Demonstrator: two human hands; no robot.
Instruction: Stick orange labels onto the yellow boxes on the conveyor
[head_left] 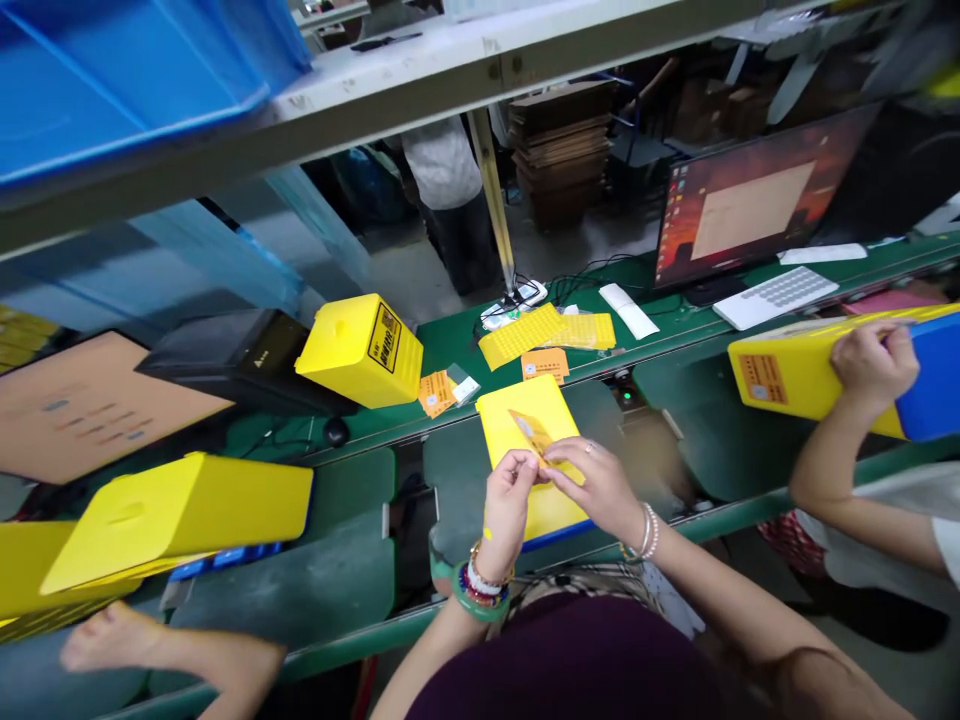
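Note:
My left hand (508, 500) and my right hand (596, 478) meet over a yellow flat box (525, 420) that lies on the green conveyor belt (330, 570). Both pinch a small yellow-orange sticker (534, 436) between their fingertips, just above the box's top face. Bead bracelets ring both wrists. A blue edge shows under the box's near side.
A co-worker's hand (874, 365) at the right grips another yellow and blue box (795, 375). Another person's hand (112, 635) lies at bottom left near a yellow box (180, 515). An upright yellow box (364, 350), label sheets (544, 333), keyboard (776, 296) and monitor (757, 200) stand on the far ledge.

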